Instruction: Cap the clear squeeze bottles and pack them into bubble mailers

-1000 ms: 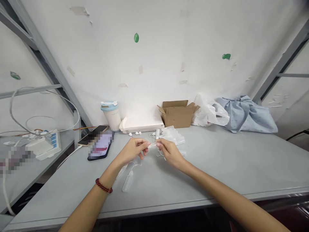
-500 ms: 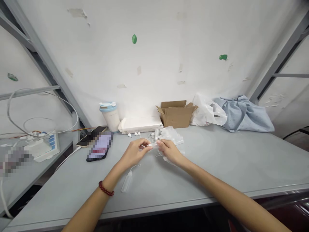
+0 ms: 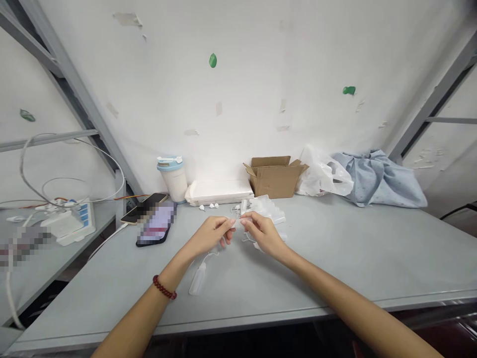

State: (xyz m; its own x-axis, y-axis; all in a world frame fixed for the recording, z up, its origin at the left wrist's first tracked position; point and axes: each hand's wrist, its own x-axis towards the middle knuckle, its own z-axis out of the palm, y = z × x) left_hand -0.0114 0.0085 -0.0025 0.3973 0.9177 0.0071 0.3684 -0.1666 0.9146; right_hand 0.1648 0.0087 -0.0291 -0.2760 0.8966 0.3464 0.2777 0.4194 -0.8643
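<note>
Head: translucent piece (image 3: 237,224) in fingers (image 3: 253,216), cup (image 3: 173,186) lettering (image 3: 179,175) illegible

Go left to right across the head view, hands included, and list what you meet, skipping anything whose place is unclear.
White power strip, lit phone, left hand, small pale piece, right hand, white plastic bag, light blue fabric.

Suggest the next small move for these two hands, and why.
Probably a gentle press inward: the left hand and right hand face each other, seemingly pinching opposite ends of a small whitish piece. Its details are mostly hidden, so this is tentative.
</note>
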